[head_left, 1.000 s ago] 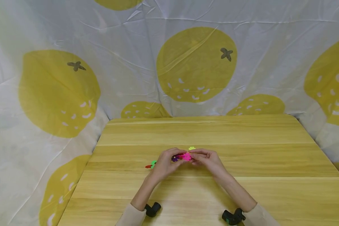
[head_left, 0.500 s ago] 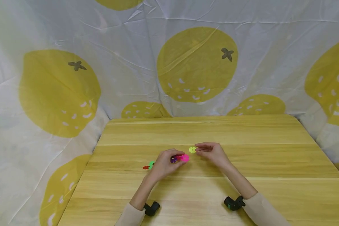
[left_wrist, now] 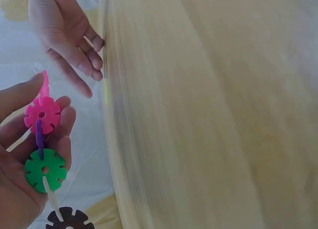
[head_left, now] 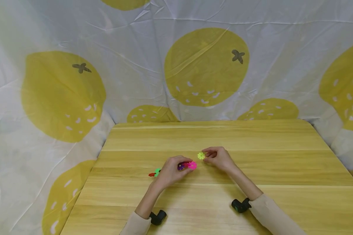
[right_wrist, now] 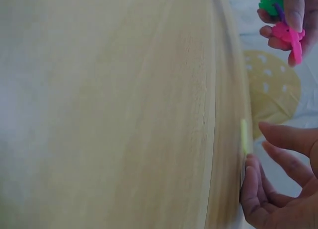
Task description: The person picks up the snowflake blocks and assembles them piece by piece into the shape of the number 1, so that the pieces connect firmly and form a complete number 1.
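My left hand (head_left: pixel 169 171) holds a chain of slotted interlocking plastic discs, thumb on the bright pink end disc (head_left: pixel 192 165). Along the chain in the left wrist view come another pink disc (left_wrist: pixel 36 114), a purple one (left_wrist: pixel 39 139) edge-on, a green one (left_wrist: pixel 36 173), a white one (left_wrist: pixel 51 199) and a dark brown one (left_wrist: pixel 74 219). Past the hand, green (head_left: pixel 157 171) and red (head_left: pixel 151 174) discs show. A single yellow disc (head_left: pixel 201 156) lies on the table. My right hand (head_left: pixel 220 159) has its fingertips at that disc's edge, thumb apart from the fingers.
The wooden table (head_left: pixel 253 137) reaches back to a hanging white cloth (head_left: pixel 135 65) printed with yellow lemons. Black wrist cameras (head_left: pixel 158 217) sit at both cuffs.
My right hand has let go of the pink end disc and moved right and slightly away, to the yellow disc. My left hand keeps holding the chain, almost in place.
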Demonstrator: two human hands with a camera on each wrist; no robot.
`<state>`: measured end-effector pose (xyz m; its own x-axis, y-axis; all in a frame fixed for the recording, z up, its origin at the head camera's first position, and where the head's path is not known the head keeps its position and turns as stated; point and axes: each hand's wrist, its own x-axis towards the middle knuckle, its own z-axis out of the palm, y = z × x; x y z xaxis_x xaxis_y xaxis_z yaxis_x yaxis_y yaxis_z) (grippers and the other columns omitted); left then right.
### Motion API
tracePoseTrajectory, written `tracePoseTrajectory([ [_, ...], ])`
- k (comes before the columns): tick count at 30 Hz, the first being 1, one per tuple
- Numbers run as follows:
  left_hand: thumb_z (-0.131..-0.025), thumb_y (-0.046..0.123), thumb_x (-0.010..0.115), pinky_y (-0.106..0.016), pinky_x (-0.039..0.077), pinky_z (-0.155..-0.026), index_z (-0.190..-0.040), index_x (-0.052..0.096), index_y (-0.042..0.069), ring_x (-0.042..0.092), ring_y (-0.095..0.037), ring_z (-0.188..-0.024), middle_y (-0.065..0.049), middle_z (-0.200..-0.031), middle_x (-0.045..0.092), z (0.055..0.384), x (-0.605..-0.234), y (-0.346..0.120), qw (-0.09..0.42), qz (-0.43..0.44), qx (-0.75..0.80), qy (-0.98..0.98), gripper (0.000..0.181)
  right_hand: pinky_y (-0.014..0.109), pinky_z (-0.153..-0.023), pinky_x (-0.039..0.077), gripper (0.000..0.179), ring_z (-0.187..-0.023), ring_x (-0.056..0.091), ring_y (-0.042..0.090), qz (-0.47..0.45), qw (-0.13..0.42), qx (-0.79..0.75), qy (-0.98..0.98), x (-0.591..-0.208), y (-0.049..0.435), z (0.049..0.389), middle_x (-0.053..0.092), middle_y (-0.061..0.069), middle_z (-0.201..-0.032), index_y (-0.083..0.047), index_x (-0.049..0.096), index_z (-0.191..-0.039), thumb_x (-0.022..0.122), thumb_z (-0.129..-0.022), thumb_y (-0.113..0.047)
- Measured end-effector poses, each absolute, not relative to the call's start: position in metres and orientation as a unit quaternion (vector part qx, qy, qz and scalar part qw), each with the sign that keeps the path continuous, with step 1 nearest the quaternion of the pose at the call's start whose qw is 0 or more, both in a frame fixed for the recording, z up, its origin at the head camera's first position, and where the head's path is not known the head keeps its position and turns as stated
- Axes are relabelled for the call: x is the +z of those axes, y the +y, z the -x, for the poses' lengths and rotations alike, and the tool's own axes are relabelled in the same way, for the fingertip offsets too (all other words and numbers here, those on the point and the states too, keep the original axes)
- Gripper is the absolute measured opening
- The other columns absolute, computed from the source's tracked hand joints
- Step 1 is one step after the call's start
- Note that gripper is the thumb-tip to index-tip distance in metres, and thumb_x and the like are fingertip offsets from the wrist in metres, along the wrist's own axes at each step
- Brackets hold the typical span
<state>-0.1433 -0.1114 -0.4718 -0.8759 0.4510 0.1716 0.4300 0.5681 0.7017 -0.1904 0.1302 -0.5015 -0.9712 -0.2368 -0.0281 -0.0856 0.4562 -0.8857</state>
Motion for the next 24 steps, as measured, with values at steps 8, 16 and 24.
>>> tracePoseTrajectory([
  [8,-0.093,0.017,0.079,-0.036,0.060,-0.091,-0.120,0.076,0.007,0.073,-0.021,-0.109,-0.008,-0.116,0.077,0.1420,-0.4701,-0.1110,0.022,-0.247,0.394,0.885,0.029,0.029,-0.075,0.055,0.035,-0.082,0.064,0.017,0.115,0.073,-0.461,0.877,-0.5027,0.1236,0.1970,0.069,0.016,-0.099,0.000,0.076,-0.118,0.084,-0.084,-0.004],
  [16,-0.093,0.017,0.079,-0.036,0.060,-0.092,-0.120,0.076,0.007,0.072,-0.021,-0.110,-0.009,-0.117,0.077,0.1427,-0.4710,-0.1114,0.027,-0.247,0.395,0.884,0.029,0.024,-0.070,0.051,0.033,-0.077,0.060,0.014,0.108,0.070,-0.453,0.882,-0.5042,0.1202,0.1981,0.067,0.011,-0.092,-0.002,0.078,-0.116,0.084,-0.083,-0.004],
  [24,-0.093,0.016,0.079,-0.036,0.060,-0.092,-0.120,0.076,0.006,0.072,-0.021,-0.110,-0.010,-0.118,0.077,0.1426,-0.4715,-0.1121,0.033,-0.248,0.398,0.883,0.029,0.024,-0.069,0.051,0.027,-0.076,0.061,0.015,0.107,0.066,-0.445,0.887,-0.5055,0.1206,0.1990,0.069,0.011,-0.091,-0.002,0.079,-0.111,0.084,-0.084,-0.004],
])
